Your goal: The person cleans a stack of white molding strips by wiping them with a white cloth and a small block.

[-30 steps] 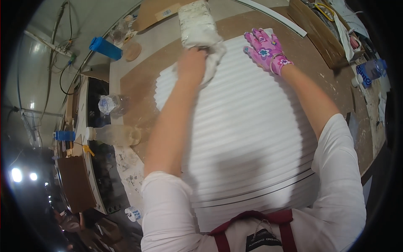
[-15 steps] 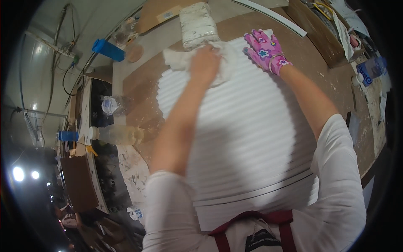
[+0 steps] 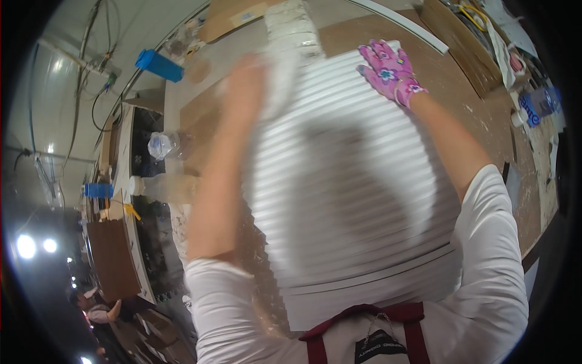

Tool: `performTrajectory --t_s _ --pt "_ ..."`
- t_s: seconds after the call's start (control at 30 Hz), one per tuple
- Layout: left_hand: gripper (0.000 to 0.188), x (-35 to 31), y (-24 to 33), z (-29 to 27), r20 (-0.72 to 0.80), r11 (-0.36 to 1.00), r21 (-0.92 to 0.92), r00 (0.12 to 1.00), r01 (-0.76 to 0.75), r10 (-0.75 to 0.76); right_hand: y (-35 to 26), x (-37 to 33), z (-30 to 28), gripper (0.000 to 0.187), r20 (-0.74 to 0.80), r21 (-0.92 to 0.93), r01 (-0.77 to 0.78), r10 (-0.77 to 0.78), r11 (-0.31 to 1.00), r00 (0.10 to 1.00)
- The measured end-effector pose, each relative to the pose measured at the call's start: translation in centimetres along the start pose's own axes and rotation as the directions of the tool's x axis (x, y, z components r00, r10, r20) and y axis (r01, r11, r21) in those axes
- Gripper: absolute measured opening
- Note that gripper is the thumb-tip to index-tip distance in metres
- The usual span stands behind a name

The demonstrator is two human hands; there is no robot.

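My pink floral-gloved right hand [image 3: 389, 76] lies open atop the white ribbed panel [image 3: 357, 182], ribs running crosswise beneath; my blurred left hand [image 3: 245, 76] contacts white cloth [image 3: 282, 88], closure indiscernible.

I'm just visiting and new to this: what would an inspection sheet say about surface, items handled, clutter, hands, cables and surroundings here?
Surface: brown board, pale specks at right.
Items handled: ribbed white pieces; white cloth, blurred, beside the left hand.
Clutter: blue bottle, clear bottle and cloudy bottle at left; pale block at the far end; cardboard box at right.
Hands: left bare, blurred, grip unclear; gloved right hand on the ribbed pieces, near their far right corner.
Cables: dark cable looping at left.
Surroundings: person and bright lights, lower left.
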State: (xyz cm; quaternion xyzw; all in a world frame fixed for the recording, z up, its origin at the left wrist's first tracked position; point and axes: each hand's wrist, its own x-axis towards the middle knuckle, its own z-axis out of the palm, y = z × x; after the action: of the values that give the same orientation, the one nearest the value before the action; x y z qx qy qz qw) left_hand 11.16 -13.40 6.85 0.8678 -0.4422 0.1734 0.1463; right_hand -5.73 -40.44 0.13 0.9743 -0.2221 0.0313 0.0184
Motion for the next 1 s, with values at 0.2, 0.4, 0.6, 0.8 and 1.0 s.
performTrajectory --t_s 0.2,0.4,0.6,0.8,1.0 --pt "0.034 -0.3 10.0 10.3 -0.009 0.989 -0.145 0.999 -0.034 0.033 -0.1 0.1 -0.1 0.061 0.029 -0.170 0.019 -0.015 0.985 0.999" --pt "0.037 -6.9 -5.2 3.5 0.114 0.979 0.078 0.974 0.189 -0.197 -0.5 -0.2 -0.8 0.062 0.022 0.014 -0.013 0.013 1.000 1.000" --pt "0.038 -2.3 0.0 -1.6 0.042 0.952 -0.148 0.964 0.267 -0.263 -0.2 -0.3 -0.7 0.062 0.018 0.013 -0.010 0.009 1.000 1.000" --pt "0.042 1.5 13.3 7.7 0.157 0.989 -0.150 0.988 0.012 0.011 -0.2 0.2 0.0 0.063 -0.025 -0.098 0.040 -0.042 0.994 0.999" --pt "0.043 -2.1 3.2 5.6 0.139 0.995 -0.085 0.990 0.050 -0.038 -0.2 -0.2 -0.3 0.060 -0.038 -0.031 0.044 -0.045 0.999 0.998"
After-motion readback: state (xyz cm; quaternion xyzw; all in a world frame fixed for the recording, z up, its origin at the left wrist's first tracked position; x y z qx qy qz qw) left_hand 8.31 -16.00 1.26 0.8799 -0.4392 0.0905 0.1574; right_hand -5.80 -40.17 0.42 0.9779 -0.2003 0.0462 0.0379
